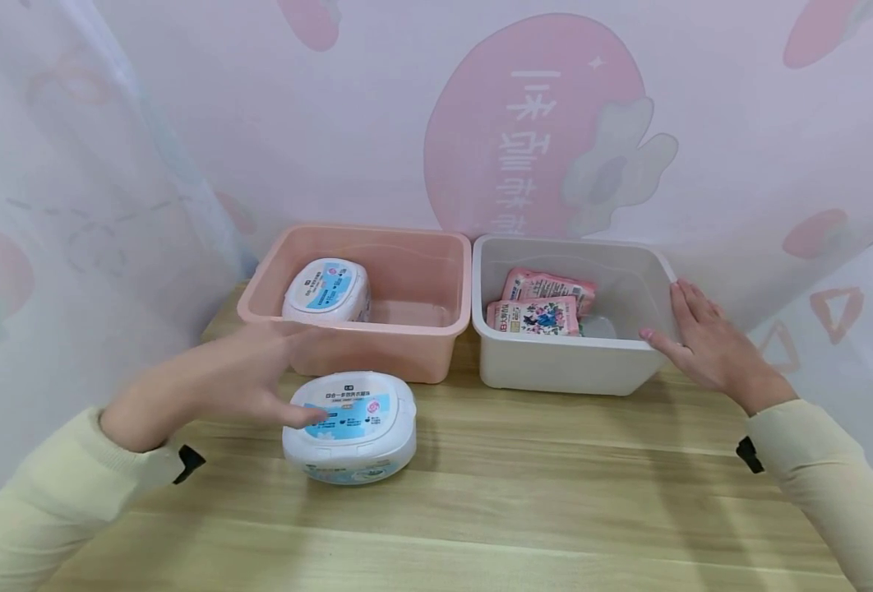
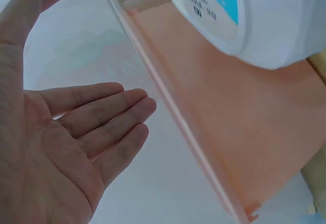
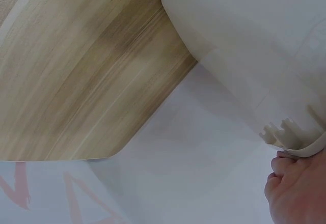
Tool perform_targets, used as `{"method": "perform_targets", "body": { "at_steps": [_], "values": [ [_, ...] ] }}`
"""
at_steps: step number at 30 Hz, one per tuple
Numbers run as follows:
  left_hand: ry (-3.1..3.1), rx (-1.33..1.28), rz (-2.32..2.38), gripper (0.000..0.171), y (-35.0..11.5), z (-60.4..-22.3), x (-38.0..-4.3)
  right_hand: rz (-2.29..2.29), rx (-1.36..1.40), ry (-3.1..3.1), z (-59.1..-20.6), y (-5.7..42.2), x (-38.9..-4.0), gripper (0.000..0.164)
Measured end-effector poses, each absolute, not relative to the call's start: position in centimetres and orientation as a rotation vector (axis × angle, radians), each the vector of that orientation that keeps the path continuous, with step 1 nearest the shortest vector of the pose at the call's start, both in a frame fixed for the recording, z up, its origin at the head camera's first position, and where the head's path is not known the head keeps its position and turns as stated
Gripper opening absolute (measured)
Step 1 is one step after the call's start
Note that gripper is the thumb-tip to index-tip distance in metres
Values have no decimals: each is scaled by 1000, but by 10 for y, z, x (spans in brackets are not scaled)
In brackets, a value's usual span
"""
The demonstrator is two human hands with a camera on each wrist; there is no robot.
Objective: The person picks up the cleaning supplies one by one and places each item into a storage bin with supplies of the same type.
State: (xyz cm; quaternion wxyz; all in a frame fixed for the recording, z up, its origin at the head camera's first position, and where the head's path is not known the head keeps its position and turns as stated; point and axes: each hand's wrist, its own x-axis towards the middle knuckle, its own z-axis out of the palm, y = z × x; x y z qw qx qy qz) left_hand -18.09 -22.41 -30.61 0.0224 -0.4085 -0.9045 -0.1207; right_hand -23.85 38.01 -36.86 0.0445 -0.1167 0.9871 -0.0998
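My left hand (image 1: 247, 374), blurred in the head view, is above the near white lidded tub (image 1: 348, 411) with the blue label. In the left wrist view its fingers (image 2: 109, 114) are straight, with nothing in the palm. A similar tub (image 1: 325, 292) sits inside the pink bin (image 1: 381, 349), at its left. To the right is a white bin (image 1: 562, 366) holding pink printed packets (image 1: 536, 316). My right hand (image 1: 718, 353) rests on that bin's right rim, fingers at the side and thumb by the front corner. The right wrist view shows that hand (image 3: 300, 188) only partly.
The two bins stand side by side at the back of the wooden table (image 1: 496, 501), close against a printed curtain (image 1: 333, 140). More curtain hangs at the left and right. The near tub stands in front of the pink bin.
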Motion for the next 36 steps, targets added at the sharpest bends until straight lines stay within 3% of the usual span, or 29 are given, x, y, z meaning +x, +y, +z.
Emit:
{"method": "perform_targets", "body": {
  "at_steps": [5, 24, 36],
  "values": [
    [-2785, -1336, -435, 79, -219, -319, -179, -307, -359, 3021, -369, 380, -238, 100],
    [-3062, -1132, -227, 108, -210, -356, -167, -314, -362, 3025, -370, 380, -238, 100],
    [-3042, -1114, -158, 111, -204, -368, -166, -322, -362, 3020, -371, 381, -240, 99]
  ]
}}
